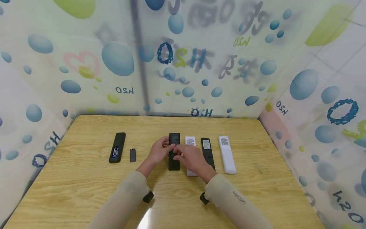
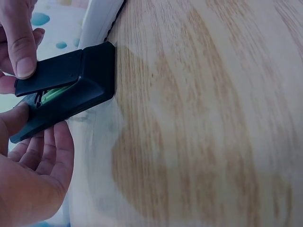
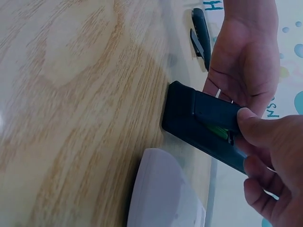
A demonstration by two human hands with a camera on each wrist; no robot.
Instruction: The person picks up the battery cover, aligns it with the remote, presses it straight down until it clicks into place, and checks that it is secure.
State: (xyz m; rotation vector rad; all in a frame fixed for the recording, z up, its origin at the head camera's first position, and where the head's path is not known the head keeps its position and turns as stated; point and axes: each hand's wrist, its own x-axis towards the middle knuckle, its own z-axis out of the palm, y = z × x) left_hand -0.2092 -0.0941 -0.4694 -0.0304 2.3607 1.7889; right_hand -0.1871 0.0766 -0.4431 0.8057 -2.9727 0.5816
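Observation:
Near the middle of the table, my left hand (image 1: 158, 150) holds a black remote control (image 1: 173, 164) that lies back side up, its thumb and fingers on opposite sides. In the left wrist view the remote's battery cover (image 2: 59, 68) is raised at one end. A green battery (image 2: 54, 94) shows in the gap under it. My right hand (image 1: 193, 157) reaches in from the right and pinches the raised end of the cover, thumb on top, as the right wrist view also shows. Below the right hand is a white remote (image 1: 191, 173), partly covered.
To the left lie another black remote (image 1: 116, 148) with its battery bay uncovered and a small loose black cover (image 1: 132, 155). On the right are a slim black remote (image 1: 208, 152) with a label and a white remote (image 1: 227, 156). A patterned curtain (image 1: 171, 82) hangs behind the wooden table (image 1: 71, 190).

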